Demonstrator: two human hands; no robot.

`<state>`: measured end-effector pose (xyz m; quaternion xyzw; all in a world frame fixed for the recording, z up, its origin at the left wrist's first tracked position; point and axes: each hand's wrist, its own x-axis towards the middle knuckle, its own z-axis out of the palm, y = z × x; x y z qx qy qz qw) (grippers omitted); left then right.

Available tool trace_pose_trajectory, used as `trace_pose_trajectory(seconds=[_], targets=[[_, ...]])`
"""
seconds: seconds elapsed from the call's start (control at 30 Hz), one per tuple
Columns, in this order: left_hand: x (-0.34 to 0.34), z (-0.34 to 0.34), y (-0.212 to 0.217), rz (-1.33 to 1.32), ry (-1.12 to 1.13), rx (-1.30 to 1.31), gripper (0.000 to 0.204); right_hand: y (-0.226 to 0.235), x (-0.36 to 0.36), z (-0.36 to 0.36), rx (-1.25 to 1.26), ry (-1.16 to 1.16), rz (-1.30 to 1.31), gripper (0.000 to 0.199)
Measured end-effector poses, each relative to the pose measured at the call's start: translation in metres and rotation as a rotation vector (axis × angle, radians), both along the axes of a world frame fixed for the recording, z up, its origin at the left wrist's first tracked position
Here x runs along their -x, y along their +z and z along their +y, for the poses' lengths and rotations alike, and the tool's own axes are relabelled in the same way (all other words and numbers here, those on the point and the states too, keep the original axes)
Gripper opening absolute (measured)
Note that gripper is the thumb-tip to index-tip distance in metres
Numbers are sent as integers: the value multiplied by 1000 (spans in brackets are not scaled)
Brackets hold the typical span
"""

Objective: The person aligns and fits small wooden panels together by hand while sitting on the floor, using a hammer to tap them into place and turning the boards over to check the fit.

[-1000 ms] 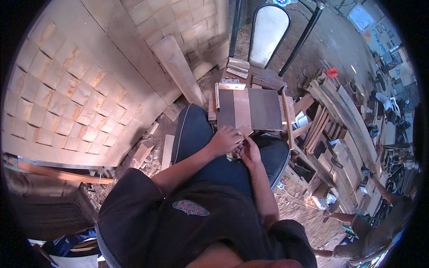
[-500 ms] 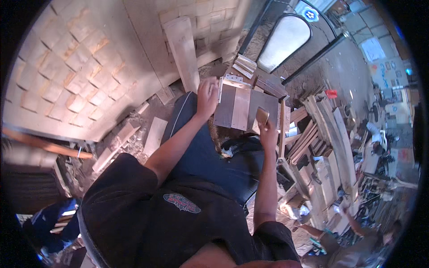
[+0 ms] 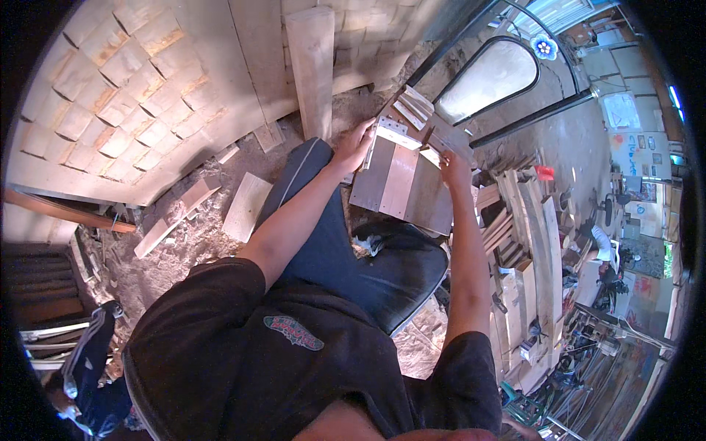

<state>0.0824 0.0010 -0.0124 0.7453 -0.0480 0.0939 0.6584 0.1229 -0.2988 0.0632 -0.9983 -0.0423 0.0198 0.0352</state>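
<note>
In front of me stands a low wooden work surface made of dark and pale planks. At its left edge my left hand closes on a thin, pale wooden strip. Beside that strip, a light piece of wood with small holes lies at the far side of the surface. My right hand is over the right side, its fingers closed round a small wooden block. The block is partly hidden by the fingers and its tip is close to the surface.
Small wood strips lie beyond the surface. A tall plank leans on a patterned wooden panel at left. Stacked boards stand at right, and a black metal frame at far right. Another person is at lower left.
My right hand has moved away from me with the block, lowering it toward the work surface. My left hand, looser before, now closes on the thin strip. My view has shifted slightly.
</note>
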Motion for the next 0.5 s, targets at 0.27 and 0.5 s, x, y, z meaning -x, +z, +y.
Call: trace_pose_trajectory(seconds=[0.27,0.5], targets=[[-6,-1,-12,13,4,11,57,5,-9,20,-36,51,52,26],[-6,-6,-9,129,-40,-69,57,0,-11,14,-25,51,53,25]])
